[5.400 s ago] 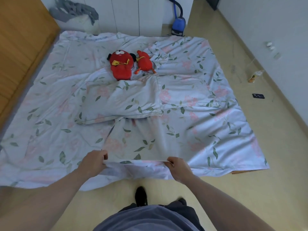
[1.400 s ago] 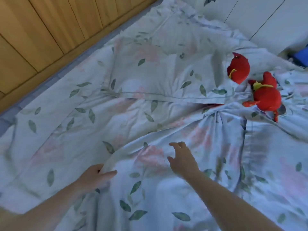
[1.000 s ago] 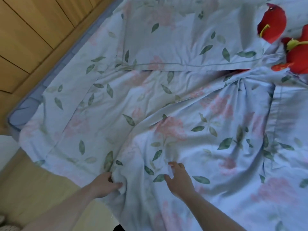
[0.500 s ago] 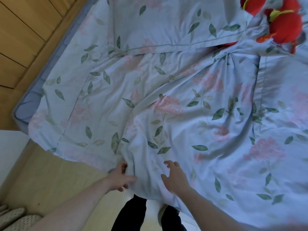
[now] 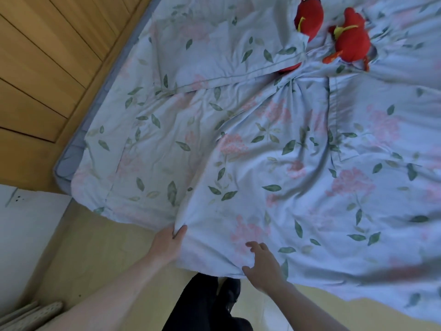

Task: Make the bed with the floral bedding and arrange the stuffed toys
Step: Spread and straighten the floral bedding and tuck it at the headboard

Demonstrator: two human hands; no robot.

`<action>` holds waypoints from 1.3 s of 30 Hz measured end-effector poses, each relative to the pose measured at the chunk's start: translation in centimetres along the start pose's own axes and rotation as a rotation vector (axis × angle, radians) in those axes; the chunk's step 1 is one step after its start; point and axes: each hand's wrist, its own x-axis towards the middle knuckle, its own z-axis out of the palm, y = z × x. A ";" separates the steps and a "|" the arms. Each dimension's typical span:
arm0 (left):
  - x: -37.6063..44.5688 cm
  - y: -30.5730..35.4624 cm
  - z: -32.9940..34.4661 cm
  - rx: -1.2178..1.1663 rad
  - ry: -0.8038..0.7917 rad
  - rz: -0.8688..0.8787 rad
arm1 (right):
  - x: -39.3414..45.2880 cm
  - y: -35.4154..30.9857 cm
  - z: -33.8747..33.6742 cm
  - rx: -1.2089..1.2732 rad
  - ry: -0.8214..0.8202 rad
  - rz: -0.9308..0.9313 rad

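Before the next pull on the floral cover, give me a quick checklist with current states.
1. Left hand grip: fingers pinch a fold of the floral cover at its near edge. Ok.
2. Right hand grip: thumb hooks the hem, fingers lie loosely on top. Not ok, not yet firm.
3. Cover flat: creases fan toward the pillow. Not ok.
4. Stuffed toys arranged: both lie loose, one half under the pillow's corner. Not ok.
5. Far edge of the cover square: out of view. Cannot tell.
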 end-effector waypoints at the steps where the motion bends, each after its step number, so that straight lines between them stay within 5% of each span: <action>1: -1.5 0.8 -0.8 -0.080 0.036 -0.004 | -1.3 -0.4 0.0 0.005 0.004 -0.013; 8: -12.0 5.5 -6.5 -0.257 0.060 0.071 | -12.6 -6.0 -0.1 -0.059 0.001 -0.053; 18: -15.1 8.8 -15.7 -0.365 -0.035 0.138 | -17.8 -10.8 -2.1 -0.078 0.393 0.069; 29: -11.2 5.0 -27.2 0.109 0.086 0.313 | -19.6 -20.4 0.4 -0.001 0.565 0.050; 39: -11.3 -1.3 -30.8 0.212 0.105 0.366 | -22.2 -25.2 4.6 0.111 0.520 0.114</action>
